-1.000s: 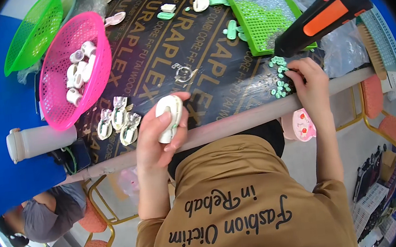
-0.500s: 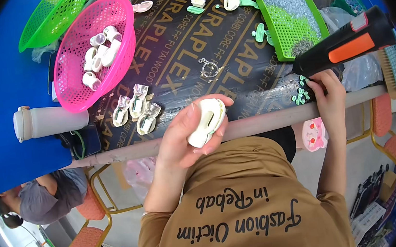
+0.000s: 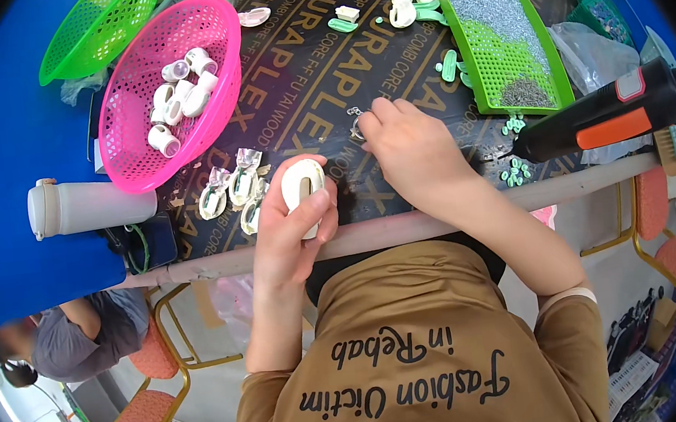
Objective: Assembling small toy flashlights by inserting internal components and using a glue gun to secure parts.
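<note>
The fingers of the left hand (image 3: 291,232) are wrapped around a white oval plastic casing (image 3: 303,194), thumb pressed across its front, holding it upright just above the near edge of the dark surface (image 3: 300,83). The right hand (image 3: 414,149) reaches forward over the surface with its fingers pinched together on a small metal wire clip (image 3: 356,122) that lies on the board just beyond the casing. Immediately left of the left hand's fingers lie several white parts in clear wrappers (image 3: 233,189), close together. Right of the right hand, small green plastic pieces (image 3: 513,172) are scattered near the surface edge, and beyond them rests a black-and-orange power screwdriver (image 3: 604,117). Farther out from the right fingers stands a green mesh tray (image 3: 500,29) holding a heap of grey screws. Up and left of the left fingers sits a pink mesh basket (image 3: 129,142) with white cylindrical parts inside, a green basket (image 3: 88,31) behind it, and a white bottle (image 3: 86,206) lying on its side well to the left.
</note>
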Motion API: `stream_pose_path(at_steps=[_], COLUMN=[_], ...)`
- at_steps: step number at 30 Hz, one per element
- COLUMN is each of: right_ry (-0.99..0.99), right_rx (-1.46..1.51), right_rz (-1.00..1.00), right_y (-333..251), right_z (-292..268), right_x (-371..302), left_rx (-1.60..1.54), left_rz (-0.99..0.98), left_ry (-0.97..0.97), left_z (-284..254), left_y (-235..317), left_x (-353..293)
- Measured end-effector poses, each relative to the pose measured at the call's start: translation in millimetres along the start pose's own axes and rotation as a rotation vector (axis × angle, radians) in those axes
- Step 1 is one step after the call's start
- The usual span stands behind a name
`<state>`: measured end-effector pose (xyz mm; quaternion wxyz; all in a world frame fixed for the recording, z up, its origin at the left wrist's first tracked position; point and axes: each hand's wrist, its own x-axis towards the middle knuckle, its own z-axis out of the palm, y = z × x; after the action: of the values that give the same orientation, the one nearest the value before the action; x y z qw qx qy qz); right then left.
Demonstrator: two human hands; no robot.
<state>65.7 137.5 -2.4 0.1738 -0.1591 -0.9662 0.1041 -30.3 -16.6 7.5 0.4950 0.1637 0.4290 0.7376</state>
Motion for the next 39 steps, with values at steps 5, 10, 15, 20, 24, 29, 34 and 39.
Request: stream_pose_path(at_steps=[5,10,15,20,24,29,34,39], right_ry=[0.016,-0.337,-0.373,-0.35,-0.346,-0.32,-0.315,-0.2], right_rx=[0.03,1.323,2.01,2.113,2.121,2.131,2.148,2.047], right_rz=[0.004,0.466,0.478,0.396,0.384,0.37,0.359,0.387], right_y=[1.0,13.0,8.3,6.3,8.0,10.3,11.5,15.1], right_z=[8.3,-17.5,-35.1,-48.5,-53.7,-52.6,-54.8,-47.2], right_x=[1.1,-1.7,-9.0,-10.7,-12.8,-13.9,-19.2,-39.3], left_rx=[0.008,-0.086,-0.205,-0.348,-0.376,-0.409,-0.366,-0.125], left_rz=[-0.044,0.044,0.009,-0.03,-0.043,-0.078,-0.082,-0.009], left_ry=[0.049,0.118,0.163,-0.007,0.003,-0.009,-0.013,-0.026], left_z=[3.2,3.2,14.0,21.8,25.3,27.5,30.9,31.2], left_y=[2.4,-8.6,-15.4,-21.6,-22.9,-17.3,-16.6,-14.9], left_x=[3.2,9.7,17.7,21.6,19.3,17.7,17.7,17.3])
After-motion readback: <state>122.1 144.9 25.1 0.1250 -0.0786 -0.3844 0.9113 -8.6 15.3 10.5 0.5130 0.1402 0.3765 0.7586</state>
